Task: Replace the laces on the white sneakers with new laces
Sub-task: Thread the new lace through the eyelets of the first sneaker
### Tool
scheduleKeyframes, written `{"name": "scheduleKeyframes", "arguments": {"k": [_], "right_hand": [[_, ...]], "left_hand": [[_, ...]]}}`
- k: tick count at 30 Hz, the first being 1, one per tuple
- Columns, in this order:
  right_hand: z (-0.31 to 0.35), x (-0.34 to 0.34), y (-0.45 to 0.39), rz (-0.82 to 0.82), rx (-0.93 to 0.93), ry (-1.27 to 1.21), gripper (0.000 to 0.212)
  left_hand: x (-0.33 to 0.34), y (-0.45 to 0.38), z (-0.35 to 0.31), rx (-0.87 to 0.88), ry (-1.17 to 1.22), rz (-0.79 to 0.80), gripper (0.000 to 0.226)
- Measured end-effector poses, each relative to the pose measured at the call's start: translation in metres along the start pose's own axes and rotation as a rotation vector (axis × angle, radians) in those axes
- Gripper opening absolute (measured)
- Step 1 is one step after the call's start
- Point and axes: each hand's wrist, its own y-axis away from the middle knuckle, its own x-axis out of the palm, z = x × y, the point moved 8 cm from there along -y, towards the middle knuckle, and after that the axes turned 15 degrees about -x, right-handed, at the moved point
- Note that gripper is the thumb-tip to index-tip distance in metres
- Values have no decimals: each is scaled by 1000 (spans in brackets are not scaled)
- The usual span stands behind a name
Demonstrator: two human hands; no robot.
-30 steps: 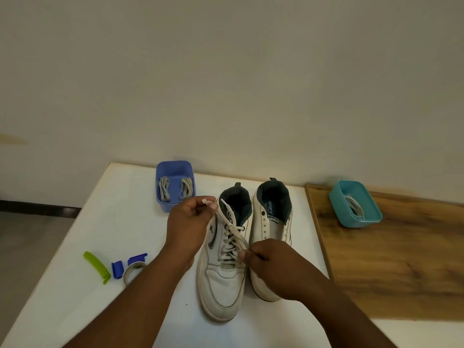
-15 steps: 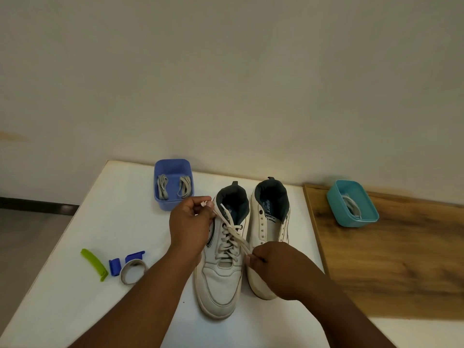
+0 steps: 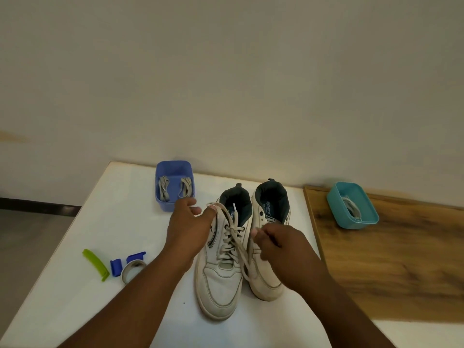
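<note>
While both hands worked at the laced shoe, the head camera looked down on a white table (image 3: 105, 222).

Head view, sneakers: two white sneakers stood side by side near the middle, toes toward the viewer; the left sneaker (image 3: 222, 277) carried a lace (image 3: 232, 237), while the right sneaker (image 3: 270, 222) showed bare eyelets.

Left hand: the left hand (image 3: 189, 227) sat just left of the laced sneaker's collar, fingertips pinching one lace end, which looped up toward the shoe mouth.

Right hand: the right hand (image 3: 278, 243) curled between the two shoes, apparently pinching the other lace strand; the contact itself was partly hidden.

Far left: a blue tub (image 3: 174, 172) held two bundled laces (image 3: 185, 190).

Far right: a teal tub (image 3: 351, 222) on a wooden surface (image 3: 391, 267) held another lace.

Near left: a green clip (image 3: 96, 264), blue clips (image 3: 125, 263) and a tape roll (image 3: 133, 270) lay together.

Step in hand: probably working the lace through the upper eyelets of the left sneaker; whether threading or unthreading, I cannot tell.

Next move: likely calls for drawing both ends evenly, keeping the shoe steady.
</note>
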Motion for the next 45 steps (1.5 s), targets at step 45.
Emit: {"name": "scheduleKeyframes", "arguments": {"k": [45], "right_hand": [[7,37,-6,-49,-59,-29,86]], "left_hand": [[25,30,-9,354,-464,66,64]]}}
